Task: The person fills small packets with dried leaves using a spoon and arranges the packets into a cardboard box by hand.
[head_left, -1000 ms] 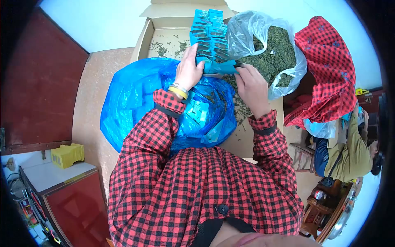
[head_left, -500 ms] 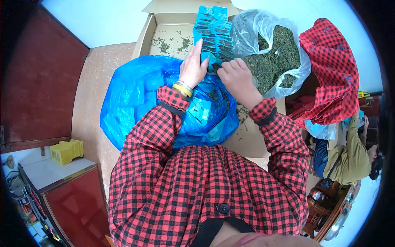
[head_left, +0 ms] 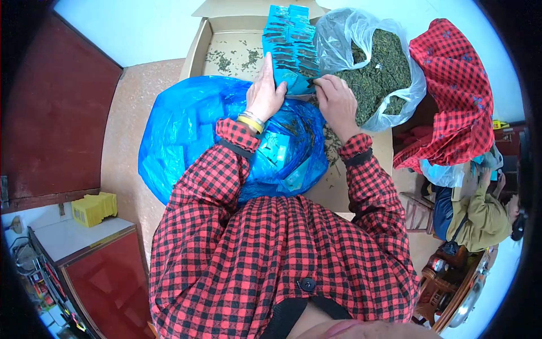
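Observation:
A double row of small blue packets (head_left: 291, 42) stands in a cardboard box, their dark upper edges facing me. My left hand (head_left: 264, 96) is closed on the near end of the row, its fingers along the left side and its thumb against the nearest packet. My right hand (head_left: 339, 104) has its thumb and fingertips pinched at the right edge of the nearest packet. Just beside it, dried tea-like leaves (head_left: 389, 68) fill a clear plastic bag (head_left: 416, 97). Below my left hand lies a blue plastic bag (head_left: 186, 124) with flat packets inside.
Loose leaf bits (head_left: 224, 61) lie on the floor of the cardboard box (head_left: 195, 48). Red checked cloth (head_left: 451, 96) hangs at the right. A stack of yellow packs (head_left: 95, 209) sits on a cabinet (head_left: 84, 234) at left. Another person (head_left: 480, 217) is at the far right.
My right hand has shifted right and slightly down, from over the nearest packets to their right edge, and the front packet shows more. My left hand has stayed almost still.

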`<state>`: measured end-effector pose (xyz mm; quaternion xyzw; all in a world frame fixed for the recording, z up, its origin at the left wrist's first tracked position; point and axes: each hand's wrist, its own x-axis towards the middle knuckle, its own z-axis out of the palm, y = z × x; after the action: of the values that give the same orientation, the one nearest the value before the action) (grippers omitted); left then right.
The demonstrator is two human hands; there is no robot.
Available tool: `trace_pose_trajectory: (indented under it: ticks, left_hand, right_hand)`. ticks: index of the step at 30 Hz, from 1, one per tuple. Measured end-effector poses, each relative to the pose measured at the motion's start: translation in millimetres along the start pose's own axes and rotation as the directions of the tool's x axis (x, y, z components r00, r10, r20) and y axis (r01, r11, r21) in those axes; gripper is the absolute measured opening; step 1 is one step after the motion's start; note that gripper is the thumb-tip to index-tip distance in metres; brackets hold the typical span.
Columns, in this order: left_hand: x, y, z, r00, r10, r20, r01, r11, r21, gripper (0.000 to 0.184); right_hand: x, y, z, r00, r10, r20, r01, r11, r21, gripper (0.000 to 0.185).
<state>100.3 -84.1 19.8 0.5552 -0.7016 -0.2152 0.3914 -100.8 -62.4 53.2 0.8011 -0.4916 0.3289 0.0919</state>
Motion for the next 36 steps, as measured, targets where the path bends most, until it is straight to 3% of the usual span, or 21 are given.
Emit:
trace_pose_trajectory:
  ticks: [7, 9, 10, 12, 14, 17, 20, 21, 25, 28, 30, 33, 34, 36]
  left_hand:
    - [-2.6, -11.2, 4.5, 0.998, 0.017, -0.064, -0.016, 1.0, 0.013, 0.088]
    - [-3.1, -11.2, 3.7, 0.999, -0.019, -0.049, 0.019, 1.0, 0.0, 0.088]
    - [-3.5, -10.1, 2.1, 0.999, -0.015, -0.044, 0.015, 1.0, 0.004, 0.088]
    - [-4.2, -5.6, -2.2, 0.999, -0.053, 0.009, 0.053, 0.998, -0.026, 0.089]
    - [-4.4, -4.1, -1.3, 0.997, -0.062, 0.046, 0.064, 0.997, -0.036, 0.09]
    - [-9.3, -11.3, 5.4, 0.994, 0.073, -0.079, -0.071, 0.997, 0.028, 0.085]
    - [-11.2, -5.2, -0.2, 1.0, -0.009, 0.001, 0.009, 1.0, 0.024, 0.086]
    - [-12.0, -3.2, -1.6, 0.998, -0.054, 0.038, 0.053, 0.998, 0.022, 0.086]
    - [-15.6, -2.0, -6.6, 1.0, 0.003, 0.008, -0.004, 0.997, 0.075, 0.084]
    - [-19.9, -5.4, -7.2, 0.99, 0.085, -0.113, -0.063, 0.98, 0.19, 0.08]
    - [-23.3, 0.9, -10.0, 0.978, 0.128, -0.163, -0.086, 0.966, 0.244, 0.078]
    - [-32.2, 15.0, -19.2, 0.871, 0.388, -0.301, -0.241, 0.872, 0.426, 0.062]
    - [-35.8, 20.8, -20.3, 0.874, 0.384, -0.297, -0.24, 0.874, 0.422, 0.062]
    - [-43.8, 31.6, -20.4, 0.896, 0.361, -0.259, -0.308, 0.925, 0.224, 0.048]
  right_hand:
    - [-19.6, -10.4, -4.6, 0.977, 0.028, -0.21, 0.01, 0.984, 0.176, 0.016]
    - [-48.6, -13.9, -0.8, 0.996, 0.079, -0.037, -0.062, 0.941, 0.332, 0.024]
    - [-63.1, -19.8, 2.5, 0.996, 0.085, -0.041, -0.066, 0.941, 0.333, 0.024]
    - [-86.7, -37.9, 10.1, 0.937, 0.096, 0.337, -0.189, 0.948, 0.255, 0.038]
    - [-95.0, -52.7, 11.5, 0.931, 0.095, 0.353, -0.186, 0.954, 0.234, 0.043]
    - [-99.2, -65.1, 16.9, 0.915, 0.065, 0.399, -0.159, 0.966, 0.206, 0.054]
    - [-101.9, -68.6, 23.8, 0.877, 0.054, 0.478, -0.132, 0.982, 0.132, 0.058]
    - [-103.9, -65.8, 27.5, 0.879, 0.057, 0.473, -0.136, 0.982, 0.134, 0.058]
    - [-99.8, -53.1, 32.9, 0.899, 0.07, 0.433, -0.19, 0.952, 0.24, 0.045]
    - [-97.6, -39.8, 22.2, 0.726, 0.187, 0.661, -0.529, 0.767, 0.364, 0.03]
    - [-104.4, -27.8, 22.7, 0.77, 0.195, 0.607, -0.535, 0.716, 0.449, 0.026]
    - [-108.6, -19.6, 20.0, 0.839, 0.238, 0.489, -0.523, 0.602, 0.604, 0.018]
    - [-107.3, -20.0, 14.2, 0.853, 0.278, 0.442, -0.507, 0.641, 0.576, 0.018]
    - [-102.3, -23.7, 2.3, 0.876, 0.34, 0.342, -0.477, 0.713, 0.514, 0.017]
